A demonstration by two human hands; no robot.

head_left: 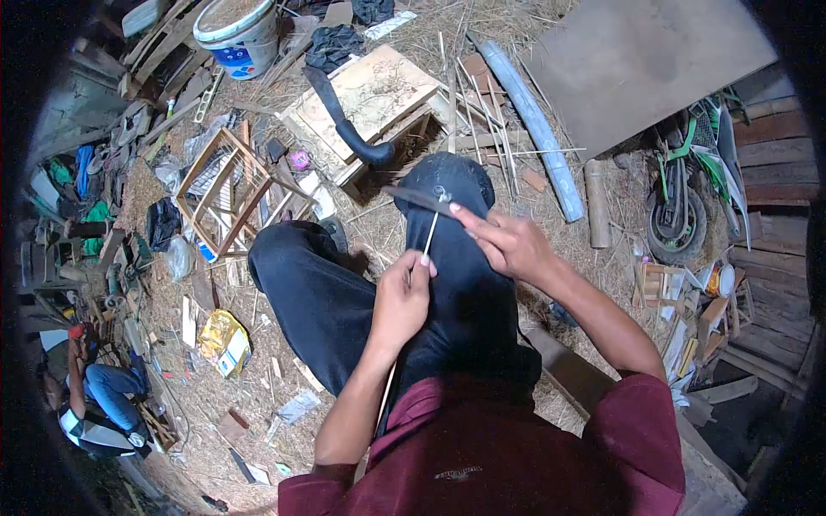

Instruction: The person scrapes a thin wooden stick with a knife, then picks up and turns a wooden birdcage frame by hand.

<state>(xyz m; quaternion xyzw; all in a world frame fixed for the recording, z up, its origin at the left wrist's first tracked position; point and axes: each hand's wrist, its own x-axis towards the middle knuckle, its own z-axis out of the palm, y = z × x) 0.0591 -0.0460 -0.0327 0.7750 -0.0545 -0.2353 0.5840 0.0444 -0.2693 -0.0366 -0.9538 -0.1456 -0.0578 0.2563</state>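
Note:
My right hand (509, 243) is closed around a knife, its dark narrow blade (415, 199) pointing left across my knee. The knife's handle is mostly hidden in my fingers. My left hand (403, 297) pinches a thin pale stick (431, 234), which runs up to the blade and down past my wrist toward my lap. The stick's upper end meets the blade near my right fingertips. A small pale curl, perhaps a shaving (441, 193), lies on the dark trouser knee beside the blade.
Ahead stands a low wooden table (379, 82) with a black-handled machete (335, 112) on it. Around are thin sticks, a grey pipe (538, 129), a wooden frame (225, 193), a bucket (237, 43), a large board (645, 64) and a small motorbike (688, 181). Another person (103, 387) sits far left.

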